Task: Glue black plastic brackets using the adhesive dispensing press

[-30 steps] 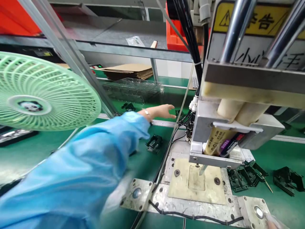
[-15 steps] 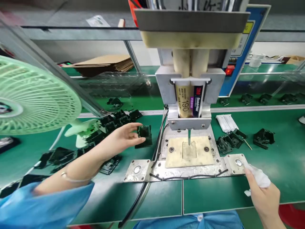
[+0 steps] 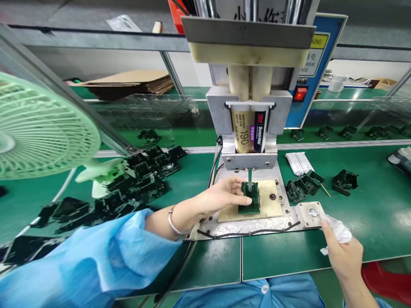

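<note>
The left hand (image 3: pixel 221 197) reaches in from the left, fingers pinching a black part (image 3: pixel 249 199) that sits on the beige plate (image 3: pixel 272 205) under the nozzle (image 3: pixel 249 177). The right hand (image 3: pixel 342 252) is curled around a white wipe (image 3: pixel 337 231) beside the metal button (image 3: pixel 312 212). Half a second ago the left hand held the part left of the fixture. The part's underside is hidden, and the right fingertips are covered by the wipe.

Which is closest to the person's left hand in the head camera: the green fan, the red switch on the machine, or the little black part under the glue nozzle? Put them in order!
From the left hand:
1. Black part, at its fingertips, on the beige plate.
2. Red switch, up and right, on the machine.
3. Green fan, far left.
</note>
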Available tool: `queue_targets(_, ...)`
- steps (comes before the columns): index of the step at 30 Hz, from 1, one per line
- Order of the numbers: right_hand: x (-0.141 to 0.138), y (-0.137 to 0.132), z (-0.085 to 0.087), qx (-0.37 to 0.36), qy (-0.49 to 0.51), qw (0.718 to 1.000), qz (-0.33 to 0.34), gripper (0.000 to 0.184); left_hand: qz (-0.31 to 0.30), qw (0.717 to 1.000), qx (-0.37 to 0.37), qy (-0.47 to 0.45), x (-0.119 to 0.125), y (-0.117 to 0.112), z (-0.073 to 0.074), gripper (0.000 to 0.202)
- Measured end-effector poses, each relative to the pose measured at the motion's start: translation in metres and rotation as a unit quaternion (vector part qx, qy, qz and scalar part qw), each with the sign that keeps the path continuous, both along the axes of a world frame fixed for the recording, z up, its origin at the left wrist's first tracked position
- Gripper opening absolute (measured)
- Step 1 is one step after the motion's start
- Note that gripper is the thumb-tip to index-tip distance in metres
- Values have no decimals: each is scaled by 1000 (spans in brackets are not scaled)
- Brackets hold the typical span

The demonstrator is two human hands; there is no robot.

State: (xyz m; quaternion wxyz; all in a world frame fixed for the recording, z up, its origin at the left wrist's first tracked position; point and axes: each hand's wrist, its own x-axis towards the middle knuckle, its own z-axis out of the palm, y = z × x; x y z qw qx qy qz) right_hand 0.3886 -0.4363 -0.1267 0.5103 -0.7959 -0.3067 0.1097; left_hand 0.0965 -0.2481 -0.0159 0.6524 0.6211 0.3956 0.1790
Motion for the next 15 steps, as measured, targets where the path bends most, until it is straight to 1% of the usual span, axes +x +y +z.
queue_targets(2, 0, -1, 0, -8, 6, 1000, -2, 51, 12, 999, 41, 11, 1, 1, -11, 70)
queue_targets(3, 0, -1, 0, -12, 9, 1000, -2, 50, 18, 998, 58, 16, 0, 0, -15, 73)
queue_targets(5, 1, -3, -1, -16, 12, 1000, -6, 50, 20, 992, 115, 50, -4, -3, -16, 73)
queue_targets(7, 2, -4, -2, -21, 14, 999, -19, 49, 12, 972, 201, 121, -15, -6, -8, 76)
queue_targets(9, 2, -3, 1, -23, 16, 998, -52, 50, 13, 935, 288, 204, -34, -9, 5, 88)
queue_targets(10, 1, 0, 5, -29, 23, 997, -73, 51, 22, 918, 318, 236, -47, -10, 11, 93)
queue_targets(11, 1, 3, 9, -37, 37, 994, -93, 52, 38, 908, 330, 256, -61, -11, 16, 94)
queue_targets(12, -1, 8, 15, -44, 57, 992, -102, 54, 57, 904, 325, 270, -75, -13, 19, 92)
queue_targets(13, -2, 14, 21, -53, 79, 991, -97, 57, 79, 907, 304, 281, -90, -16, 19, 88)
queue_targets(14, -4, 20, 28, -63, 101, 989, -85, 60, 98, 915, 267, 287, -103, -18, 18, 84)
queue_targets(15, -5, 26, 34, -71, 119, 988, -69, 62, 112, 927, 214, 287, -114, -22, 14, 82)
